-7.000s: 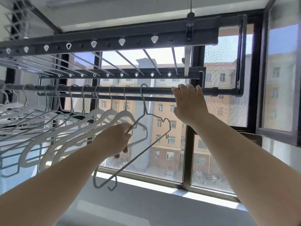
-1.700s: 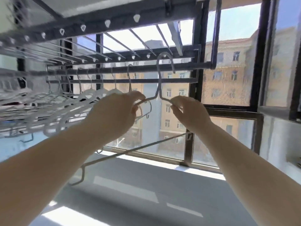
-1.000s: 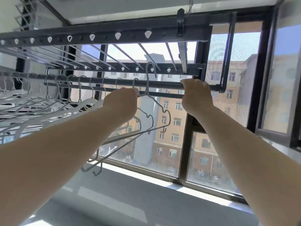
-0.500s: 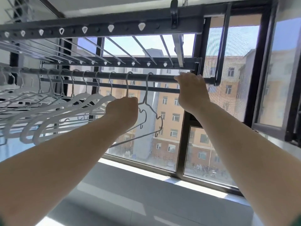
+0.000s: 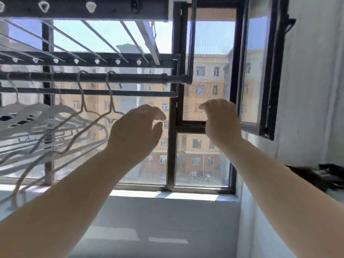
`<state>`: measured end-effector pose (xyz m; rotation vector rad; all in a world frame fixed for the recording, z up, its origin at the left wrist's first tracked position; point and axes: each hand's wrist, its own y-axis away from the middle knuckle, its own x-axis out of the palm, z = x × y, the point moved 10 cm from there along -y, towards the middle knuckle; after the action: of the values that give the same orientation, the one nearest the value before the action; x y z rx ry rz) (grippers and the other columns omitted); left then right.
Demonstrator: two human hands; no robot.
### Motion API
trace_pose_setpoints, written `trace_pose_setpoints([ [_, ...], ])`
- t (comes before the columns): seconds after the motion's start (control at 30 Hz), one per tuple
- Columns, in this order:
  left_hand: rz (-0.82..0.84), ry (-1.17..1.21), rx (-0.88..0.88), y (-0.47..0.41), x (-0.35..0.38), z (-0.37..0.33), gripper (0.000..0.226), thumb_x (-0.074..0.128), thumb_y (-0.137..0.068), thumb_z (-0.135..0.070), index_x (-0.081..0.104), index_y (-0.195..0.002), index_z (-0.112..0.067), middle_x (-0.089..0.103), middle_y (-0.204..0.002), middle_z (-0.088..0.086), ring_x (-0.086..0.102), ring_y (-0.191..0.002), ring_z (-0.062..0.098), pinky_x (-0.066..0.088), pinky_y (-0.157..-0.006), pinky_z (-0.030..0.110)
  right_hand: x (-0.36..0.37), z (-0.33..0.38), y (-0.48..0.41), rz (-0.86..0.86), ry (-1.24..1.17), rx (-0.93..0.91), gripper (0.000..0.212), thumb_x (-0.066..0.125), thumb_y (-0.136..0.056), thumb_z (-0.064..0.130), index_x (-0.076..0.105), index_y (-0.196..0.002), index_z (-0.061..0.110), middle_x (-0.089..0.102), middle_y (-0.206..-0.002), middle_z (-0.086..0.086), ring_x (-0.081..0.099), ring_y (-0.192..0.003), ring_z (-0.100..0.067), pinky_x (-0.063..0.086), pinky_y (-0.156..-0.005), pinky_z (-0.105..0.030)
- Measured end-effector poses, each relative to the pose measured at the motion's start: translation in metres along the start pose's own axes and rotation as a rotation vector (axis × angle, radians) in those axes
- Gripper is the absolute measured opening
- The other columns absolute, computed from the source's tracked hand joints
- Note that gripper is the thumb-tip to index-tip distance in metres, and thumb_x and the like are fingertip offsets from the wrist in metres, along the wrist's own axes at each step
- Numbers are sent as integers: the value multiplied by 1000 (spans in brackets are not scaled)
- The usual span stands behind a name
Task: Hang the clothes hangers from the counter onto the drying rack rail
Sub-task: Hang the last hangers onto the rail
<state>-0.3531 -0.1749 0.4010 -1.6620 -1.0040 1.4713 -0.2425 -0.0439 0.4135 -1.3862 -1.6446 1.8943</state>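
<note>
A dark drying rack rail (image 5: pixel 130 77) runs across the upper left, in front of the window. Several white and grey hangers hang from it in a row. The rightmost grey wire hanger (image 5: pixel 111 94) is hooked over the rail, with another wire hanger (image 5: pixel 81 94) just left of it. My left hand (image 5: pixel 137 127) is below the rail and right of that hanger, fingers curled apart, holding nothing. My right hand (image 5: pixel 221 120) is further right, in front of the window frame, fingers loosely apart and empty.
The rack's upper frame (image 5: pixel 93 8) with white clips is overhead. An open window sash (image 5: pixel 260 71) juts in at the right. Dark items (image 5: pixel 320 177) lie on a counter at the right edge. The white sill (image 5: pixel 167 196) runs below the window.
My left hand let go of the wire hanger, which now hangs on the rail. My right hand released the rail. Both hands dropped lower and the view swung right.
</note>
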Motion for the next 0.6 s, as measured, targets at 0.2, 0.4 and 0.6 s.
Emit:
trace_pose_setpoints([
  [0.2, 165, 297, 6, 32, 111, -72, 16, 50, -88, -26, 66, -90, -32, 51, -69, -26, 47, -66, -7, 33, -60, 11, 33, -155, 93, 195, 91, 203, 41, 43, -81, -4, 58, -115, 14, 59, -119, -6, 47, -113, -24, 30, -93, -32],
  [0.4, 366, 457, 11, 61, 238, -166, 15, 54, -86, -24, 66, -87, -33, 56, -76, -17, 54, -74, 10, 33, -57, 16, 40, -320, 220, 492, 272, 438, 40, 39, -85, 3, 51, -121, 17, 53, -124, -3, 42, -116, -19, 29, -92, -29],
  [0.6, 552, 627, 129, 82, 342, -287, 19, 51, -87, -24, 54, -81, -42, 48, -70, -28, 53, -76, 7, 34, -56, 16, -6, -442, 335, 549, 415, 758, 38, 40, -85, 3, 52, -118, 17, 56, -121, -2, 45, -113, -23, 32, -91, -31],
])
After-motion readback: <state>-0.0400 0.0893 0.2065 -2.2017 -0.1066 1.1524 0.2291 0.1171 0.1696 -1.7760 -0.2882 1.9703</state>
